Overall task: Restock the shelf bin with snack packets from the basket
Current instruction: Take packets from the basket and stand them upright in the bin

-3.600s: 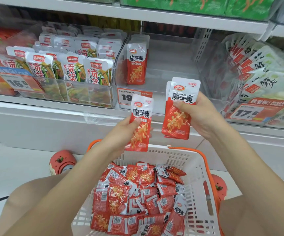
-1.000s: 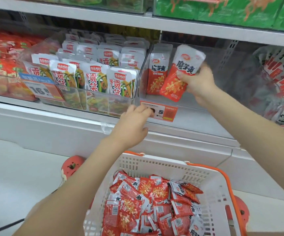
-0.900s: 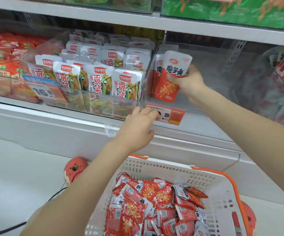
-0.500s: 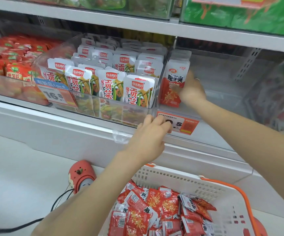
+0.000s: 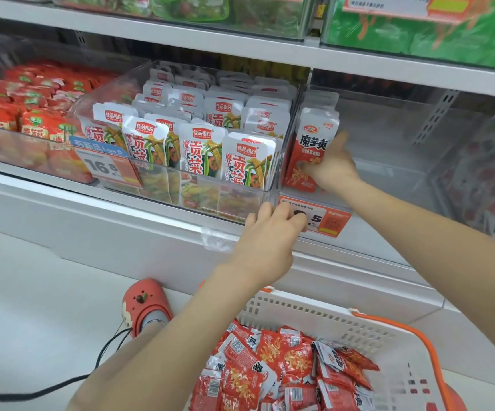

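A clear shelf bin (image 5: 394,137) holds a short upright row of red-and-white snack packets (image 5: 314,137) against its left wall. My right hand (image 5: 330,167) is inside the bin, fingers pressed on the front packet's lower part, thumb pointing up. My left hand (image 5: 270,232) rests with curled fingers on the bin's front edge beside the orange price tag (image 5: 326,221); it holds no packet. A white basket with an orange handle (image 5: 323,318) sits below, with several red packets (image 5: 273,369) piled in it.
To the left, a neighbouring clear bin (image 5: 198,191) is full of white-and-green packets, with red packets (image 5: 17,114) further left. Green packs fill the shelf above (image 5: 418,31). A red clog (image 5: 145,304) and a black cable (image 5: 47,387) lie on the floor.
My right hand carried a red packet into the bin and stood it against the row at the left wall. My left hand, earlier holding a packet, came to the bin's front edge.
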### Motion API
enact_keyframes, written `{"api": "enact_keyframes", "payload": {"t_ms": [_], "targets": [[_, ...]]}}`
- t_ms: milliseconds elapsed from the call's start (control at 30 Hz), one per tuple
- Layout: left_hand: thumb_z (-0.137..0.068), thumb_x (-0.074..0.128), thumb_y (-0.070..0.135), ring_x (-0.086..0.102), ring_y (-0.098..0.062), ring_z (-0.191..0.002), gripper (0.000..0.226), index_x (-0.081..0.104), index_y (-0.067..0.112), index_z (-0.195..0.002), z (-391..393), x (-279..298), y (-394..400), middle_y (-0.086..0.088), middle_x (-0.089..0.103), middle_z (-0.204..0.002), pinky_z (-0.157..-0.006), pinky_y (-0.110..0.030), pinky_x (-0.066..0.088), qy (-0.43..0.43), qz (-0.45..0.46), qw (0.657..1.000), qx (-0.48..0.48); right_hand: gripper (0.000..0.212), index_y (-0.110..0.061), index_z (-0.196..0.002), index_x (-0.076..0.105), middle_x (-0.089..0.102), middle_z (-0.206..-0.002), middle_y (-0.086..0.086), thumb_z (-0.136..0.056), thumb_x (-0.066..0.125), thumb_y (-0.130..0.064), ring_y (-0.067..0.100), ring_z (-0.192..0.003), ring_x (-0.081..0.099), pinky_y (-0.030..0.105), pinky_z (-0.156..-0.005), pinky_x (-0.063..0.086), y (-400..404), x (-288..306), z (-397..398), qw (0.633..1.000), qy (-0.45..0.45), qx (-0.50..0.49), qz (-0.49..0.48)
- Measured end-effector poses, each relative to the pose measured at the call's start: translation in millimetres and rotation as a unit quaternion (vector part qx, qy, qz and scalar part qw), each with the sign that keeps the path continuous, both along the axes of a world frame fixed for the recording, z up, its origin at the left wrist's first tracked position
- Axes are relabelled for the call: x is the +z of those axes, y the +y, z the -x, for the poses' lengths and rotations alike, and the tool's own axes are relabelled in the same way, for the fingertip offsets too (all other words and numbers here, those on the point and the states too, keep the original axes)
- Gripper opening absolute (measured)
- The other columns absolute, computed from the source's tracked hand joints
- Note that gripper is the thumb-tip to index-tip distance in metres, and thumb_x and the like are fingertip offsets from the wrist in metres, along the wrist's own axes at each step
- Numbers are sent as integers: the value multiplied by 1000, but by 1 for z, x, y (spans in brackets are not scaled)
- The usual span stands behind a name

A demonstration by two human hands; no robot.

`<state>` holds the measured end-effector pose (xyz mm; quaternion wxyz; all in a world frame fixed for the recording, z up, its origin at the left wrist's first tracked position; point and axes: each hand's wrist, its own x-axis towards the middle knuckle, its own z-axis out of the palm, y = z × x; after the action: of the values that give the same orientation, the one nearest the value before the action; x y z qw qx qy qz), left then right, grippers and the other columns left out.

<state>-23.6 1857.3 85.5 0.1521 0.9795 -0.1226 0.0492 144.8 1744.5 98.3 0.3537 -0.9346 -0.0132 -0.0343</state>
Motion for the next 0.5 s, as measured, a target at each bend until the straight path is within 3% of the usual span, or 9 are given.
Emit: {"api": "enact_keyframes", "payload": {"t_ms": [500], "targets": [[-82, 53, 0, 35, -28, -110, 52, 43, 23, -128, 0, 1, -5, -3, 40, -122, -90, -38, 32, -6, -8, 1000, 12, 81, -12, -127, 23, 58, -116, 11, -75, 76, -44, 29, -95, 62, 47, -76, 56, -4, -1, -3, 996, 18, 25, 82]]}}
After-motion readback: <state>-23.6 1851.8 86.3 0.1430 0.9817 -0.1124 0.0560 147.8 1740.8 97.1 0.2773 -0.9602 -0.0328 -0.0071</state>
